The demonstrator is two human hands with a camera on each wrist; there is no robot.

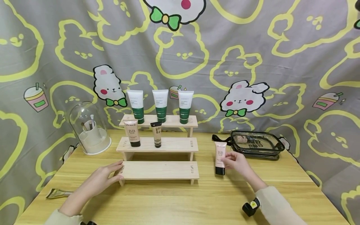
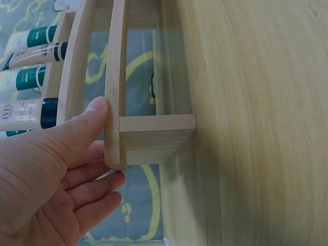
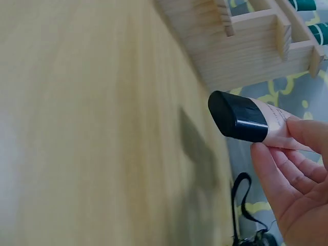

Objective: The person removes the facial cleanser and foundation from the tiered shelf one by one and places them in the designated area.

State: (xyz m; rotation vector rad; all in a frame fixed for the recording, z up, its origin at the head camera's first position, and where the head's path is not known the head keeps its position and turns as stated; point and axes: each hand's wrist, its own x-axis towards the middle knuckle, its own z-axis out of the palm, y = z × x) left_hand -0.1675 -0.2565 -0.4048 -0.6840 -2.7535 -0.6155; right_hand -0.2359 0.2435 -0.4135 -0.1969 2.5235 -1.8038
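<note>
My right hand pinches a pink BB cream tube between thumb and fingers, its black cap downward and above the table. In the right wrist view, its shadow falls on the wood. The left hand holds the left end of the lowest step of a three-step wooden display shelf, thumb at the board's edge. On the middle step stand another pink BB cream tube and a slim tube with a black top. Several white-and-green tubes line the top step.
Right of the shelf lies a clear black-edged pouch with a tube inside and a black strap. A clear dome brush holder stands at the back left. A brush lies near the left table edge. Behind hangs a patterned curtain.
</note>
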